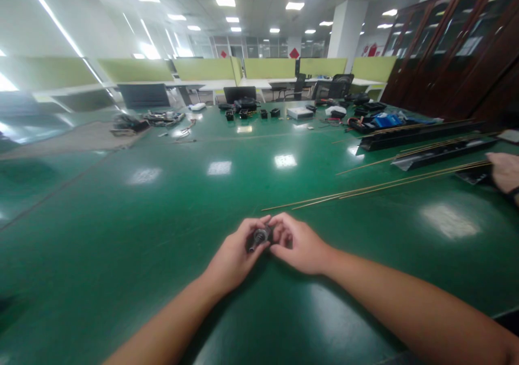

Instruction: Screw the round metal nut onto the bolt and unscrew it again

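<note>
Between my hands, just above the green table, is a small dark metal part [260, 237] with a round ringed body and a narrow stub toward me. My left hand [235, 251] is closed around it, with thumb and fingers on its sides. On the other side, my right hand [299, 243] has curled fingers and thumb pinched at the part's right end. My fingers hide that end, so its shape cannot be made out. Thin brass-coloured rods [344, 193] lie on the table just beyond my hands.
At the right edge, another person's hand [505, 171] is by the far ends of the rods. Long dark metal channels [421, 135] lie at the right. Tools and a blue item [388, 119], a white box [300, 113] and small black blocks [264, 114] sit along the back.
</note>
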Motion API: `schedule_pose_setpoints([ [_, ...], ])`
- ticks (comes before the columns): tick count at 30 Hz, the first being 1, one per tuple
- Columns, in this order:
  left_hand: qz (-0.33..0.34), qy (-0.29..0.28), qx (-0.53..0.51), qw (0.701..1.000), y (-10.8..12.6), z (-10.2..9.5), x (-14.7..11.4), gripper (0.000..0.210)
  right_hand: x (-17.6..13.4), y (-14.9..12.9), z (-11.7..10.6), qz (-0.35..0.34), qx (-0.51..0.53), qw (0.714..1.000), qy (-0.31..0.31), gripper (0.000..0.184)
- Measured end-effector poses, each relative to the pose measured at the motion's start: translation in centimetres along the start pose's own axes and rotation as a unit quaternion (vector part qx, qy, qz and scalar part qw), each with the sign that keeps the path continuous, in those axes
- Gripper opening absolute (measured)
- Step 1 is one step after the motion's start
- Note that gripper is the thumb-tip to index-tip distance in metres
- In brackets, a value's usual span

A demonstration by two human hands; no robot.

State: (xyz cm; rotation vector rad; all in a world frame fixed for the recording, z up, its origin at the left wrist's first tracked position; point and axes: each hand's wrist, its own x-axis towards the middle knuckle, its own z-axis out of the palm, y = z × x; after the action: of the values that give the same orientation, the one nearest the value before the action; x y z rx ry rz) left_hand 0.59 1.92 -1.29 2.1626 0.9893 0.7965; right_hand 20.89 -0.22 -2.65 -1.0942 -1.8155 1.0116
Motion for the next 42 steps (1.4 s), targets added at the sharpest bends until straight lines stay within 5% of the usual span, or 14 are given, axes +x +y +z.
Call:
schedule_pose_setpoints([
  [42, -0.005, 0.024, 0.055, 0.998, 0.44, -0.20, 0.15, 0.030, -0.28, -0.31, -0.08, 0.008, -0.025, 1.000, -0.011, 0.044],
])
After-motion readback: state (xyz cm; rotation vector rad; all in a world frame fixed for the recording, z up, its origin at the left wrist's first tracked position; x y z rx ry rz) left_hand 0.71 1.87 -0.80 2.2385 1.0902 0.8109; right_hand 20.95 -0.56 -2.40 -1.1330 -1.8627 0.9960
